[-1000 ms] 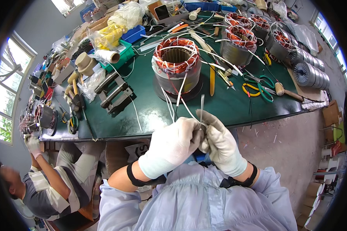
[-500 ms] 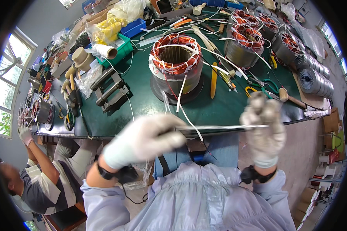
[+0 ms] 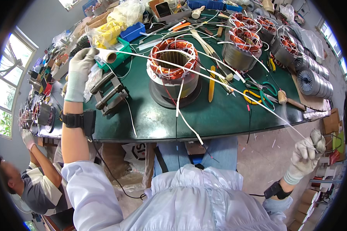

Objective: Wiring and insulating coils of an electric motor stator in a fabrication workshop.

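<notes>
A long white cord [image 3: 235,91] is stretched across the view, passing in front of a motor stator [image 3: 173,84] with copper windings. My gloved left hand [image 3: 81,65], raised at the left beside a roll of white thread [image 3: 106,56], is closed on one end of it. Far out to the right, past the table edge, my gloved right hand [image 3: 307,151] is closed around the other part. The stator stands upright on a dark round base [image 3: 158,99]. White sleeved leads [image 3: 187,122] hang from it over the table's front edge.
Scissors with green and yellow handles [image 3: 260,93], a mallet [image 3: 287,99] and a yellow strip [image 3: 212,84] lie right of the stator. More wound stators [image 3: 241,54] stand behind. A metal frame fixture [image 3: 111,92] sits at left. A co-worker [image 3: 34,177] sits at far left.
My hands have moved far apart, the left up and leftward to the thread roll, the right outward and down. The cord between them is now drawn out long.
</notes>
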The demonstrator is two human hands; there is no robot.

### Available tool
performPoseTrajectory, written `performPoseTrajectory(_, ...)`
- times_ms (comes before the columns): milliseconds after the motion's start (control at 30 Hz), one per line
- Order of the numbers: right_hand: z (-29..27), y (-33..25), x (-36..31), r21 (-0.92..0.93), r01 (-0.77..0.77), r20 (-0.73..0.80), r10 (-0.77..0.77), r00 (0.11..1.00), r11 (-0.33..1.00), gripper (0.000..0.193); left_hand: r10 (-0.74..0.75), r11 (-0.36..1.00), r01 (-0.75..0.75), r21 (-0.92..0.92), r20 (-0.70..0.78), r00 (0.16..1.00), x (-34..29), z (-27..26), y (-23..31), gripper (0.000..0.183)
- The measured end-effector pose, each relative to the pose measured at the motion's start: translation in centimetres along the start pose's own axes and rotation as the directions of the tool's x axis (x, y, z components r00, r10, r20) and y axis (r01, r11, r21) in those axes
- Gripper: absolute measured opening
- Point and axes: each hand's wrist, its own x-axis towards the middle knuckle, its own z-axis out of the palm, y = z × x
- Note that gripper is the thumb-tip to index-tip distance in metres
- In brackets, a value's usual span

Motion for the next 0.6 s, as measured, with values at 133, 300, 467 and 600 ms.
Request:
performPoseTrajectory(133, 1.3, -0.1, -1.6, -0.172, 0.174, -0.185, -0.205, 0.961, 0.97, 0.03, -0.284, 0.907, 0.072, -0.414, -0.478, 0.831, 0.0, -1.6, -0.4, 0.021)
performPoseTrajectory(300, 3.5, 9.9, -0.1, -0.435, -0.167, -0.044, 0.164, 0.985, 0.885, 0.022, 0.131, 0.932, -0.112, -0.345, 0.03, 0.991, -9.9, 9.5, 12.6, 0.03)
performPoseTrajectory(467, 8.8, 15.0, 3.9, -0.386, -0.304, 0.139, 0.38, 0.914, 0.871, 0.029, 0.648, 0.733, -0.053, -0.678, 0.672, 0.358, -17.8, 16.3, 15.4, 0.026)
performPoseTrajectory(600, 7.0, 10.8, 4.3, -0.03, -0.238, 0.038, 0.239, 0.97, 0.971, 0.022, 0.472, 0.862, 0.189, -0.471, 0.881, 0.043, -17.1, 13.3, 14.2, 0.023)
